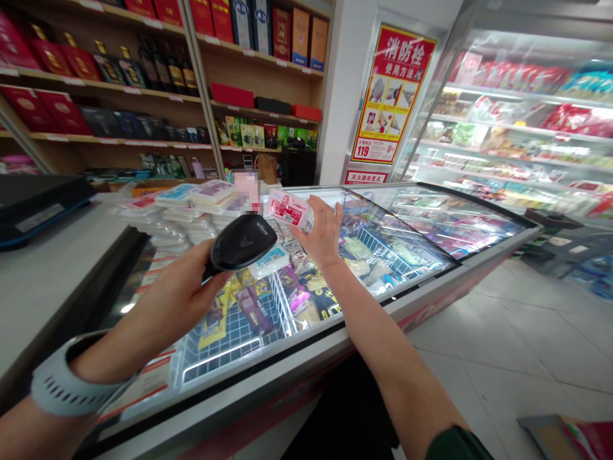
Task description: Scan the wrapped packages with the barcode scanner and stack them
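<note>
My left hand [191, 284], with a pale watch [71, 383] on its wrist, is wrapped round the handle of a black handheld scanner [244, 241]. The scanner head points up and to the right. My right hand [325, 230] grips a clear plastic pack with a red and white label [288, 209], just right of the scanner and tilted, its label side toward me. Both hands are above the open freezer. Beneath them lies a pack with a light blue label [269, 260], and a white wire basket [280, 303] holds yellow and purple packets.
Stacked flat packs [211, 195] lie behind the scanner. A black device [41, 207] rests on the counter [29, 281] at left. The chest freezer's rim [460, 281] runs to the right. Shelves of bottles and boxes and a lit refrigerated display [517, 128] stand behind.
</note>
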A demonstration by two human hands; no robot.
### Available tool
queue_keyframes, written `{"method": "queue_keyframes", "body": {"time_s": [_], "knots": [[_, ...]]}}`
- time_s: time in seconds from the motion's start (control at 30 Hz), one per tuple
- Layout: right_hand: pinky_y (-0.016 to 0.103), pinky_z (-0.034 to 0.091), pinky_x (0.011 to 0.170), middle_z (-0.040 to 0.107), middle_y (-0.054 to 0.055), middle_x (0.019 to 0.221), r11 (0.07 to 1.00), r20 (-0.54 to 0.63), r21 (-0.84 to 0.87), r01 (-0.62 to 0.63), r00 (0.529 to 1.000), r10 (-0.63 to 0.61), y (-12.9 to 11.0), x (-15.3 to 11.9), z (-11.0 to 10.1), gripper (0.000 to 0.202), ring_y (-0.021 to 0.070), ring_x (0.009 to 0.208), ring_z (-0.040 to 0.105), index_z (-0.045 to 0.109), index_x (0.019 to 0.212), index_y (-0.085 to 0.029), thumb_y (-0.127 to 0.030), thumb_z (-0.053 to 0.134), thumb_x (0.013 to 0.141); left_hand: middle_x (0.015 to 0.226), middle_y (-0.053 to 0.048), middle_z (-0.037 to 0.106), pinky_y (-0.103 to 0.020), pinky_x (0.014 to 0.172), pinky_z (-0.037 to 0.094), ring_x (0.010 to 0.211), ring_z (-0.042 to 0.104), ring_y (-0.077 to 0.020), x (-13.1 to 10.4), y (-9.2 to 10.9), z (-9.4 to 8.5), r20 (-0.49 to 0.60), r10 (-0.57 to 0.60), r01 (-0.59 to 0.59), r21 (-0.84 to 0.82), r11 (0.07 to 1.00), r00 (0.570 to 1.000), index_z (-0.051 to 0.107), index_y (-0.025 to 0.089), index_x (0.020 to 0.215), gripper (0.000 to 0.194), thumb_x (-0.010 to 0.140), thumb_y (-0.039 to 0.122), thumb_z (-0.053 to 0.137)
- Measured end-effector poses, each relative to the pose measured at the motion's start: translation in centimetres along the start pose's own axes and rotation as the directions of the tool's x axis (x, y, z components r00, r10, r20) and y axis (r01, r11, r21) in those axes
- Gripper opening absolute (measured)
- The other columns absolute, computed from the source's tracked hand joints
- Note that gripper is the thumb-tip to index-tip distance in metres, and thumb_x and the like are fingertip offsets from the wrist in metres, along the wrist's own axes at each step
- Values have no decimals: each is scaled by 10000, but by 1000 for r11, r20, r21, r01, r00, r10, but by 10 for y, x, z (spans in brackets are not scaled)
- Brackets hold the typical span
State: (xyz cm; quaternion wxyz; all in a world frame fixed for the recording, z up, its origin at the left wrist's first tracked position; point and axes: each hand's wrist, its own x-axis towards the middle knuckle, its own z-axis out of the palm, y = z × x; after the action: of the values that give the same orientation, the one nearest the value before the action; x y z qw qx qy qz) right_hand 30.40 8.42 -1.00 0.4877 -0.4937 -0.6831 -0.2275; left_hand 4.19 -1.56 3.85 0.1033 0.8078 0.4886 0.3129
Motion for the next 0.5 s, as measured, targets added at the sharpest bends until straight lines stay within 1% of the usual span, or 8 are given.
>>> {"method": "queue_keyframes", "body": {"time_s": [0.17,0.23,0.3,0.37,0.4,0.5], "knots": [[545,70,1246,534,146,1421,996,63,69,-50,997,45,-4,0,-3,550,279,1355,464,452,1340,-199,-540,549,918,1059,-97,656,-403,843,474,915,603,-268,-1,-1,1,23,12,-12,2,1000,1000,542,196,1176,417,854,447,457],[544,69,1246,535,142,1417,996,60,69,-63,996,59,-4,1,-2,551,279,1355,462,453,1337,-199,-532,561,911,1071,-103,659,-408,842,477,920,605,-274,-1,-2,2,23,6,-6,-1,1000,1000,539,191,1199,446,850,457,459],[545,100,1238,551,148,1392,994,31,44,-96,995,95,1,2,-1,565,287,1339,475,461,1324,-193,-526,594,888,1066,-104,664,-409,830,479,910,610,-278,-1,-1,2,26,-8,8,4,1000,1000,545,186,1193,453,847,465,454],[557,174,1208,575,165,1344,983,-12,5,-182,983,182,12,3,0,584,308,1301,499,474,1301,-182,-523,634,854,1040,-106,670,-408,811,479,892,615,-282,1,-1,1,27,-32,31,14,999,999,561,178,1156,446,843,475,449],[563,220,1183,586,173,1315,970,-33,-15,-244,969,243,19,3,1,590,319,1276,512,484,1283,-177,-522,651,836,1023,-106,673,-407,801,478,885,618,-284,1,-1,0,28,-45,44,20,999,999,567,175,1138,444,840,482,446],[564,330,1095,617,181,1211,898,-89,-52,-437,897,432,44,3,4,586,340,1199,543,521,1205,-158,-533,693,789,1006,-104,682,-405,782,475,890,629,-293,4,-4,-2,31,-75,74,38,997,997,573,175,1127,463,830,503,441]]}}
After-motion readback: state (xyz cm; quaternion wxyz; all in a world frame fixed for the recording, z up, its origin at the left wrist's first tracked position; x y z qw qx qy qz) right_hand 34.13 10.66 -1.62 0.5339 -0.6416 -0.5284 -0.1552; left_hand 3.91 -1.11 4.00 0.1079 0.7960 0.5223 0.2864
